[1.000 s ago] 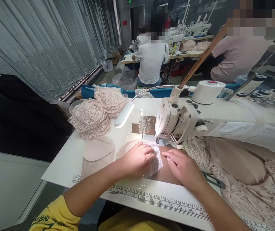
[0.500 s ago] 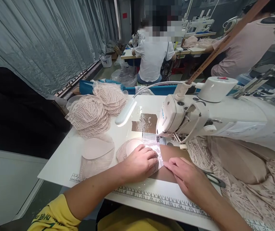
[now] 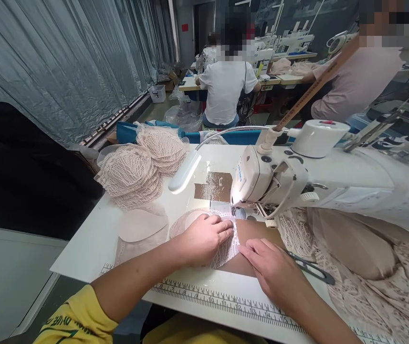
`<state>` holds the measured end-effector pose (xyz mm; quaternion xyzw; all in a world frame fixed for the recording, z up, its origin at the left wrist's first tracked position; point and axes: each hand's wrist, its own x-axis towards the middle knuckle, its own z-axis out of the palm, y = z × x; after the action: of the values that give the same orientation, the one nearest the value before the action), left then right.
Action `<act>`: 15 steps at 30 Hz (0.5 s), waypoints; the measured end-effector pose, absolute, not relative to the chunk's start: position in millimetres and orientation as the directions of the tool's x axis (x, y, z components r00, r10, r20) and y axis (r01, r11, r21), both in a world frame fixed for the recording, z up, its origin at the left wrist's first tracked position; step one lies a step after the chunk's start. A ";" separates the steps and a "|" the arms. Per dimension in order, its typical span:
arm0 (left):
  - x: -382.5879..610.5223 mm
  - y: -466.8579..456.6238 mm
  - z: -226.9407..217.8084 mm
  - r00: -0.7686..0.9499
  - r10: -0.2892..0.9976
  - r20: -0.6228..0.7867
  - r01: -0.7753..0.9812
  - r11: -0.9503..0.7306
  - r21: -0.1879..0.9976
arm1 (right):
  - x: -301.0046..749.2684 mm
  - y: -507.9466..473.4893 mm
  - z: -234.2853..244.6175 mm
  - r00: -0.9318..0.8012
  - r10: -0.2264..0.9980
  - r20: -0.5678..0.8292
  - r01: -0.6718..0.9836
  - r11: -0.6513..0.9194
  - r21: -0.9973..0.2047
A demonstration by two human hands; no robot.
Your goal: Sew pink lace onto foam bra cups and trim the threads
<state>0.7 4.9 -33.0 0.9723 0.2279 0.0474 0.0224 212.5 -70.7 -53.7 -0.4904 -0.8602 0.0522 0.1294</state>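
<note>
A pale lace cup piece (image 3: 228, 251) lies on the table beside the needle of a white sewing machine (image 3: 249, 174), its upper right edge near the presser foot. My left hand (image 3: 206, 239) rests palm down on the lace, fingers laid across it, hiding part of the piece. At the lace's right edge, my right hand (image 3: 267, 263) is closed in a pinch, thumb and forefinger touching the border. Brown sheet material (image 3: 257, 231) lies beneath and to the right of the lace. Dark thread snips (image 3: 311, 269) lie just beyond my right hand.
Stacked lace cups (image 3: 129, 174) stand at the back left, with a smooth cup piece (image 3: 141, 224) nearer. A lamp (image 3: 184, 174) hangs low over the table. More lace fabric (image 3: 386, 291) is heaped at right. A ruler strip (image 3: 204, 296) runs along the front edge.
The lace has turned slightly, and more of its curved edge shows below my left hand. My right hand has shifted slightly left and down, and more of the snips shows.
</note>
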 end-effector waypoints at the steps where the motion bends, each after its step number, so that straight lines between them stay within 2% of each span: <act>1: 0.2 4.9 -32.7 0.892 0.445 0.080 0.442 -0.895 0.059 | 212.5 -70.5 -53.6 -0.485 0.856 0.178 0.829 0.515 -0.220; 8: -2.0 13.5 -32.3 0.903 0.426 0.051 0.423 -0.904 0.064 | 211.6 -65.9 -51.3 -0.513 0.841 0.170 0.815 0.540 -0.211; 15: 0.6 34.9 -33.8 0.913 0.405 0.045 0.400 -0.913 0.084 | 206.0 -47.2 -39.5 -0.483 0.874 0.053 0.857 0.484 -0.179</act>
<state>0.6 34.9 -33.8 0.9774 0.2060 0.0307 0.0363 206.0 -47.2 -39.5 -0.5038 -0.8587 0.0640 0.0682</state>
